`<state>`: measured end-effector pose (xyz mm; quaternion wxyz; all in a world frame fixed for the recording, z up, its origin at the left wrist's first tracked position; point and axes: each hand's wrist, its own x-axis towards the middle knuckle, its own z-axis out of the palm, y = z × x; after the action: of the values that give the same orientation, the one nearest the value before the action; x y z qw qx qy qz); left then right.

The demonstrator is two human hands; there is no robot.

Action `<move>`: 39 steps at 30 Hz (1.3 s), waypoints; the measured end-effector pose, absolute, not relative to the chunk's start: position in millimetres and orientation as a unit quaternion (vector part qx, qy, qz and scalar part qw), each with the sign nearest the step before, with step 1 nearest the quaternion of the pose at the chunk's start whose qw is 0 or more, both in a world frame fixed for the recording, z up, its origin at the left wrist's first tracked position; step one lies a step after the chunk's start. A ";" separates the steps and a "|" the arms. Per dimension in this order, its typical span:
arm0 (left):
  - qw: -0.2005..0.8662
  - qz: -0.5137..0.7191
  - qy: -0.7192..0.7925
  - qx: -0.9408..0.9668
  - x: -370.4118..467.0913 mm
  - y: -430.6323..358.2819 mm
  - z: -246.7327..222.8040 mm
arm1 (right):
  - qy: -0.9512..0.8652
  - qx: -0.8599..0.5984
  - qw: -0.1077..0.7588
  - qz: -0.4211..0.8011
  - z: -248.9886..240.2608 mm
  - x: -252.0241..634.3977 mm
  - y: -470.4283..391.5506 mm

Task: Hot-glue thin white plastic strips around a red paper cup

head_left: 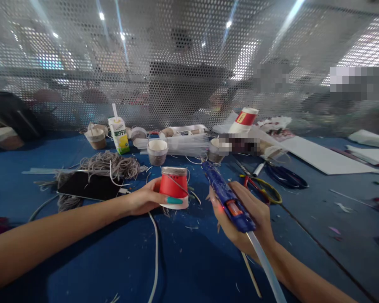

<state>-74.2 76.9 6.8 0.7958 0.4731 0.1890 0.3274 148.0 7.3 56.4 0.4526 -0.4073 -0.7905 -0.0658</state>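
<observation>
My left hand (148, 197) is closed round a red and white paper cup (173, 185), held upside down over the blue table. Grey cord is wound at the cup's upper end, and a strand runs slantwise across its side. In my right hand (249, 210) is a blue hot glue gun (225, 191), its nozzle pointing away from me toward the back of the table. A clear glue stick (267, 269) sticks out of the gun's rear. Cup and gun are apart. Behind them stands a small cord-wrapped cup (157, 152) with a handle.
Grey yarn (112, 165) lies beside a dark phone (90, 186) at left. A drink carton (119, 135) with a straw stands behind it. Yellow-handled scissors (273, 194) lie at right, near white board (328, 155). A white cable (156, 252) crosses the front. Perforated metal screening (183, 75) closes off the back.
</observation>
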 end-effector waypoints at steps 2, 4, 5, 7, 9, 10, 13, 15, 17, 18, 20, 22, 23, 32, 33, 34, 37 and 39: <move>0.797 0.331 0.191 0.469 -74.5 77.4 5.4 | -0.799 -0.387 0.457 -0.060 56.4 147.5 2.5; 0.797 0.331 0.197 0.465 -74.8 77.9 4.1 | -0.808 -0.374 0.453 -0.056 55.4 148.0 -0.5; 0.797 0.331 0.200 0.463 -75.0 78.0 3.6 | -0.811 -0.368 0.451 -0.056 54.5 148.3 -1.2; 0.797 0.330 0.205 0.462 -75.1 78.2 2.9 | -0.811 -0.369 0.452 -0.040 52.6 148.6 -1.0; 0.799 0.327 0.208 0.460 -75.1 78.3 2.9 | -0.796 -0.405 0.450 0.015 51.3 148.5 1.0; 0.800 0.326 0.209 0.458 -75.1 78.3 3.1 | -0.783 -0.426 0.450 0.049 51.2 148.5 2.7; 0.801 0.327 0.209 0.457 -74.9 78.2 4.2 | -0.762 -0.458 0.438 0.131 51.8 149.7 9.2; 0.798 0.329 0.214 0.457 -74.8 78.1 5.1 | -0.768 -0.448 0.426 0.167 51.7 151.4 13.5; 0.797 0.330 0.219 0.457 -74.6 77.9 5.8 | -0.768 -0.440 0.417 0.205 50.3 153.1 16.8; 0.798 0.330 0.221 0.453 -74.5 77.8 6.0 | -0.762 -0.444 0.416 0.223 49.1 153.7 18.2; 0.802 0.328 0.224 0.446 -74.3 77.7 5.9 | -0.738 -0.464 0.417 0.257 46.1 154.5 21.0; 0.806 0.326 0.226 0.439 -74.2 77.7 5.2 | -0.701 -0.503 0.419 0.284 42.9 155.2 24.7; 0.808 0.325 0.226 0.437 -74.2 77.7 4.6 | -0.680 -0.524 0.422 0.293 41.5 155.7 27.0; 0.806 0.325 0.218 0.445 -74.2 78.1 4.0 | -0.662 -0.518 0.485 0.242 45.0 157.5 30.4; 0.804 0.324 0.220 0.446 -74.2 78.1 4.4 | -0.681 -0.494 0.497 0.211 47.0 156.0 27.2; 0.804 0.325 0.221 0.446 -74.3 78.0 4.6 | -0.700 -0.472 0.506 0.177 49.2 154.4 23.9; 0.806 0.327 0.222 0.440 -74.3 78.1 4.0 | -0.743 -0.429 0.507 0.081 55.8 151.7 16.0; 0.807 0.329 0.224 0.437 -74.1 78.1 3.3 | -0.755 -0.418 0.503 0.047 58.5 152.9 13.6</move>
<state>-74.1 78.1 3.3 0.8065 0.4373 0.2237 0.3291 152.9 13.6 58.5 0.5030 -0.4181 -0.7550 0.0467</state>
